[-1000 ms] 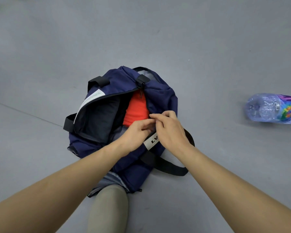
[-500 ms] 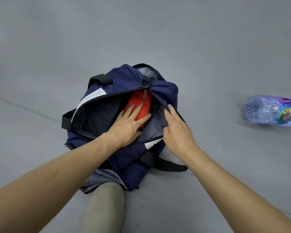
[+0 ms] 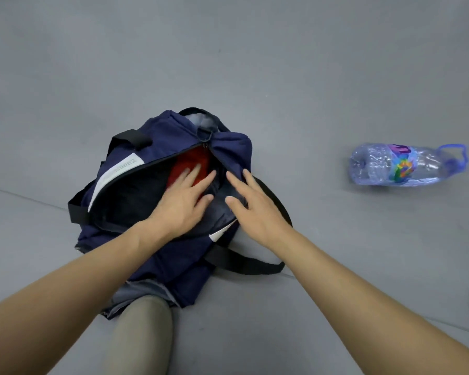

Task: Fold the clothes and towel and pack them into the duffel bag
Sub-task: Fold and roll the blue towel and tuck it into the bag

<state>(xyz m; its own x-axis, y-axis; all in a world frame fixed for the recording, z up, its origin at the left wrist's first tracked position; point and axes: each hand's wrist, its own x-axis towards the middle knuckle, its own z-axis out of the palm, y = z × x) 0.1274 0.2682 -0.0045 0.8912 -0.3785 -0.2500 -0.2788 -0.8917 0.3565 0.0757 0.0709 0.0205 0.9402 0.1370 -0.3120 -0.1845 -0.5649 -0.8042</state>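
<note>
Duffel bag [image 3: 173, 266] unzipped: L hand [image 3: 182, 204] fingers spread on red cloth [image 3: 192, 159], R hand [image 3: 255, 209] fingers spread on rim.

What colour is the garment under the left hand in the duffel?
Red-orange garment, clearest in the head view, beneath the left hand.

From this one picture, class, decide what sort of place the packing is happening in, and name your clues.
Probably a plain indoor room: a smooth grey floor with a seam line, the navy duffel bag lying straight on it, and a plastic water bottle on its side nearby.
</note>
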